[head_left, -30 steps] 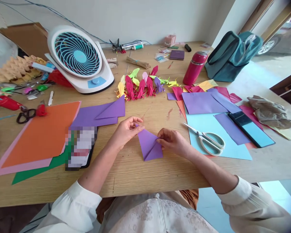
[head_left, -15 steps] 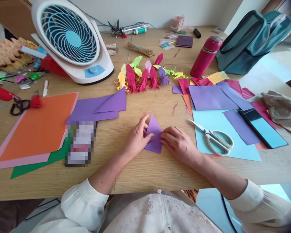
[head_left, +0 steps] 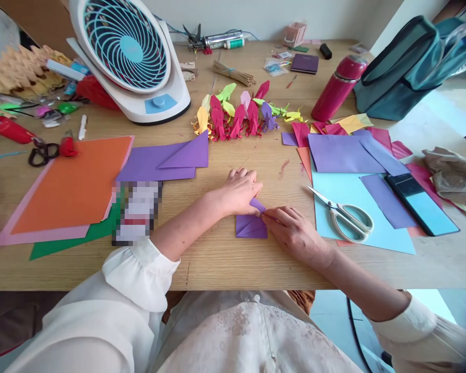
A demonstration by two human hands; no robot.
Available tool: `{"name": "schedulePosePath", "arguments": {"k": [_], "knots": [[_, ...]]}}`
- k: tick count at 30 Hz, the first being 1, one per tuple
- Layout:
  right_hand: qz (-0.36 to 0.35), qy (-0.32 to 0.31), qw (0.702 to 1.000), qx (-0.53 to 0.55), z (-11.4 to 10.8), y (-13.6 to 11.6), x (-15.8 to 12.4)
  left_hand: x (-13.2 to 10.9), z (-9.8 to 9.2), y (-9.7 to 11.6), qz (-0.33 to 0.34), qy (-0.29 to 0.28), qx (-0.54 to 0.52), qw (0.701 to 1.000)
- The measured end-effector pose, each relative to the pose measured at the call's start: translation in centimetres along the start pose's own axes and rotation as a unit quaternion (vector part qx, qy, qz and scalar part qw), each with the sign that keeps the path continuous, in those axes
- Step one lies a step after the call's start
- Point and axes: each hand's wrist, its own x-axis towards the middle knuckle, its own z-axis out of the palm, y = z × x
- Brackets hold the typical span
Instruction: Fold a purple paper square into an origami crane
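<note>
A small folded purple paper (head_left: 250,227) lies on the wooden table (head_left: 225,259) in front of me. My left hand (head_left: 238,191) rests over its upper part, fingers curled down and pressing the fold. From the right, my right hand (head_left: 295,230) pinches the paper's right edge with closed fingertips. Both hands touch the same piece.
Scissors (head_left: 344,215) lie on a light blue sheet (head_left: 353,194) to the right, among purple and pink sheets. A row of folded paper figures (head_left: 241,111) stands behind. A fan (head_left: 130,54), orange sheet (head_left: 72,186), red bottle (head_left: 336,88) and teal bag (head_left: 406,65) ring the area.
The purple paper went from a raised triangle to a smaller, flatter fold. My left hand moved over the top of it and my right hand slid in to its right edge.
</note>
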Motion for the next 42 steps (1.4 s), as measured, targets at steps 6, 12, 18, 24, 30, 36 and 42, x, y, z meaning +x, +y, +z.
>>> {"name": "schedulePosePath", "arguments": {"k": [6,12,18,24,30,36,42], "knots": [[-0.005,-0.008,1.0,0.011,-0.2,0.1,-0.4,1.6,-2.1,1.0,-0.005,-0.1,-0.017,0.995],[-0.013,-0.027,0.999,0.026,-0.7,0.4,-0.2,2.3,-2.5,0.7,-0.004,-0.124,-0.031,0.992],[-0.054,-0.045,0.997,0.031,-1.1,1.1,-0.2,2.8,-2.8,0.5,-0.007,-0.162,-0.04,0.986],[-0.065,-0.054,0.995,0.046,-1.3,1.4,-0.2,1.7,-2.3,1.6,-0.026,-0.13,-0.009,0.991],[-0.073,-0.064,0.995,0.025,-1.5,1.3,0.0,1.9,-2.4,1.5,-0.045,-0.148,-0.006,0.988],[-0.083,-0.058,0.993,0.054,-1.4,1.7,0.0,2.2,-3.0,0.9,-0.051,-0.165,-0.016,0.985],[-0.085,-0.045,0.994,0.049,-1.4,1.9,0.0,0.8,-3.0,0.1,-0.063,-0.117,-0.052,0.99]]}}
